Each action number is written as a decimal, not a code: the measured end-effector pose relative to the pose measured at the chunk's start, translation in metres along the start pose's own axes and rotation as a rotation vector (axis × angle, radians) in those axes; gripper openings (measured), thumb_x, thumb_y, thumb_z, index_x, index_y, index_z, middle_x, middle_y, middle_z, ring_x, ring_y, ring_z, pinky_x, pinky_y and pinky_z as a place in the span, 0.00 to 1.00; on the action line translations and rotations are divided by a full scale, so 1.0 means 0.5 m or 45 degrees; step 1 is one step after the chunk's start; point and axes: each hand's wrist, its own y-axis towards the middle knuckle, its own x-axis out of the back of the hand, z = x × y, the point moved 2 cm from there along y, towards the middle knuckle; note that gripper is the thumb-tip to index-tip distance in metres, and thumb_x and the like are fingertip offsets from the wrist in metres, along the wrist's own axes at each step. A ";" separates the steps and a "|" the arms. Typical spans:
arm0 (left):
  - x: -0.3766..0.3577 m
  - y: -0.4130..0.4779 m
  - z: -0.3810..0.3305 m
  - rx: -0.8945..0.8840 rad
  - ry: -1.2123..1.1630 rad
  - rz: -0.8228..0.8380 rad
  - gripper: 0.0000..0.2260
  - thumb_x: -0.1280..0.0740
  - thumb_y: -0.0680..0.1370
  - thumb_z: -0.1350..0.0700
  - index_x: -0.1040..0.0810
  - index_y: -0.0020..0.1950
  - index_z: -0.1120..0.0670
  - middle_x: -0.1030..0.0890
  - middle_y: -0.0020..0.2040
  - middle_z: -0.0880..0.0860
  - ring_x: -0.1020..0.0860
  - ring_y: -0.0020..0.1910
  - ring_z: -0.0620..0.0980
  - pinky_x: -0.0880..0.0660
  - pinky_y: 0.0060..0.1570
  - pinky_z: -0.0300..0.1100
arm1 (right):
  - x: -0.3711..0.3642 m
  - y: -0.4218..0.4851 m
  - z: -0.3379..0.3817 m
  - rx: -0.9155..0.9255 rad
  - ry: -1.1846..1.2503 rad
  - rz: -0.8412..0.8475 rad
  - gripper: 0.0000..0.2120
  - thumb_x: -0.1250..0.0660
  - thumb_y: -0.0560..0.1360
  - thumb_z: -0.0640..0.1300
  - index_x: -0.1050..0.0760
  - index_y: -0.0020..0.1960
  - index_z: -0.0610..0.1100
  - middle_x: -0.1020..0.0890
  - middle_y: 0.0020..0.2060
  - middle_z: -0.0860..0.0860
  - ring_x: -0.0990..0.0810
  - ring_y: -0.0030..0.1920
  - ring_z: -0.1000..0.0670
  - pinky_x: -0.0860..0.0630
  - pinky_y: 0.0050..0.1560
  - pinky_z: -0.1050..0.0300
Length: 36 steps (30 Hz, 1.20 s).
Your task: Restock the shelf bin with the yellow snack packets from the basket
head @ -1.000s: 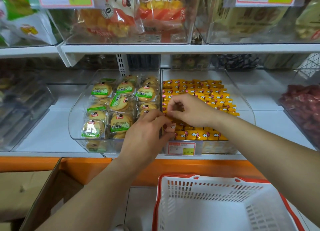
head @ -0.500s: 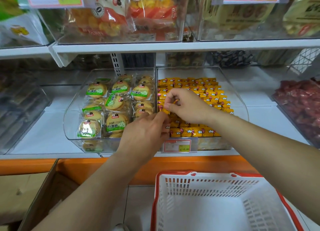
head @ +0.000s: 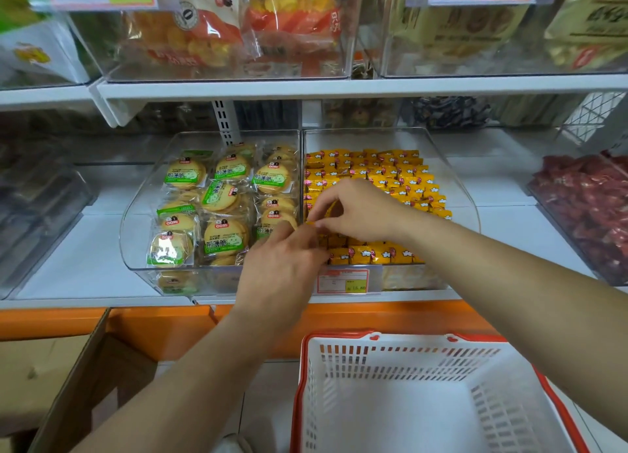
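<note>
Yellow snack packet pinched between left hand, right hand; axis hidden

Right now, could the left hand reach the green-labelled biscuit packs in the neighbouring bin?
Probably yes. The left hand hovers right by the clear wall between the bins, and the biscuit packs lie in an open-topped bin just to its left; nothing covers them.

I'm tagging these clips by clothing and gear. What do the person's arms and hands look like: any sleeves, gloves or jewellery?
Both are bare. The left hand and the right hand wear no gloves, and no rings show on the visible fingers. The forearms are uncovered right to the picture's edge, with no sleeve, watch or bracelet in view.
</note>
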 end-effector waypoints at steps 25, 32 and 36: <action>-0.081 0.067 -0.108 0.250 -0.362 0.275 0.28 0.49 0.85 0.42 0.47 0.83 0.51 0.49 0.84 0.56 0.53 0.83 0.57 0.51 0.79 0.55 | -0.033 -0.186 -0.140 -0.585 -0.352 -0.087 0.31 0.52 0.79 0.68 0.57 0.79 0.63 0.52 0.81 0.53 0.55 0.80 0.46 0.55 0.78 0.43; -0.135 0.131 -0.085 0.305 -0.154 0.534 0.26 0.54 0.86 0.42 0.50 0.83 0.49 0.52 0.84 0.56 0.54 0.83 0.59 0.53 0.78 0.60 | -0.046 -0.156 -0.169 -0.649 -0.430 0.053 0.31 0.61 0.77 0.71 0.60 0.78 0.65 0.60 0.80 0.55 0.63 0.80 0.45 0.63 0.77 0.40; -0.127 0.128 -0.083 0.297 -0.141 0.422 0.25 0.52 0.86 0.42 0.42 0.81 0.49 0.45 0.83 0.56 0.48 0.82 0.58 0.52 0.79 0.59 | -0.034 -0.161 -0.161 -0.546 -0.487 -0.171 0.30 0.56 0.77 0.69 0.46 0.77 0.63 0.41 0.78 0.53 0.46 0.76 0.43 0.49 0.76 0.43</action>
